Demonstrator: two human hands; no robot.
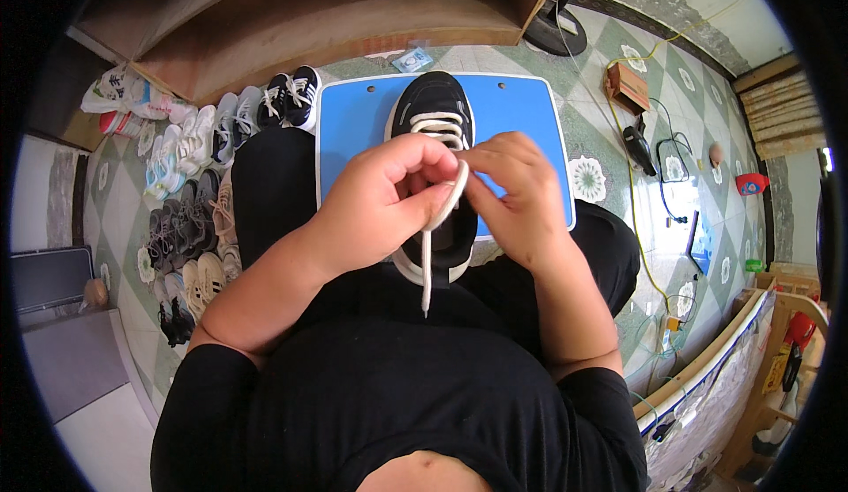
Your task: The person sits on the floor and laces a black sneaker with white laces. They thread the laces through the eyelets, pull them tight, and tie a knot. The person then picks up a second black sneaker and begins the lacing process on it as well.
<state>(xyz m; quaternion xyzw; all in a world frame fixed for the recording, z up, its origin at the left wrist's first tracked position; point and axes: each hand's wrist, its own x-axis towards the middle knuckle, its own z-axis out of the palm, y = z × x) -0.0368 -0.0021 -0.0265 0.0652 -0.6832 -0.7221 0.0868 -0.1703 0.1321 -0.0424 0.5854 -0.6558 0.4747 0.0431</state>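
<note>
A black sneaker [431, 99] with a white sole lies on a blue board [521, 117] in front of me, its toe pointing away. Above its opening, my left hand [393, 187] is closed on a white shoelace [457, 193], which loops up by the fingers while one loose end hangs down toward the heel. Close beside it, my right hand [512, 187] pinches at the same lace near the top of the loop. The fingertips of both hands nearly meet and partly hide the lacing. Farther up the shoe, several lace rows cross the tongue.
Several pairs of shoes [199, 143] stand in rows on the tiled floor to the left. A wooden shelf [353, 28] spans the back. On the right lie a brown box [627, 88], a black hair dryer [639, 149] and a yellow cable [632, 218]. A wooden-framed piece [707, 359] stands nearer.
</note>
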